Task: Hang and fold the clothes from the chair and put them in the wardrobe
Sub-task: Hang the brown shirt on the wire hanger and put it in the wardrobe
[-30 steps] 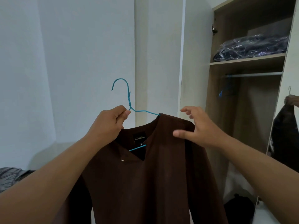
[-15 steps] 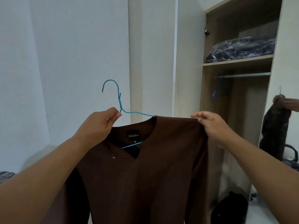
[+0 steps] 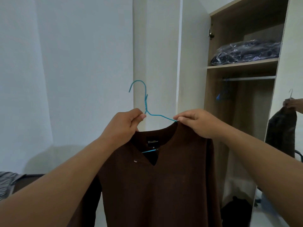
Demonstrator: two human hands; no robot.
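The single head-worn camera looks forward and slightly down from close behind both raised forearms (wide-angle, so the edges bend), facing a white wall (image 3: 73, 79) with the open wardrobe (image 3: 242, 66) at right.

A home bedroom — open wardrobe (image 3: 242, 66) with hanging rail (image 3: 249, 78), bed edge (image 3: 8, 181), plain white walls

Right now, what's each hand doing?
Left hand: grips the blue hanger at its neck.
Right hand: pinches the brown shirt at its collar.
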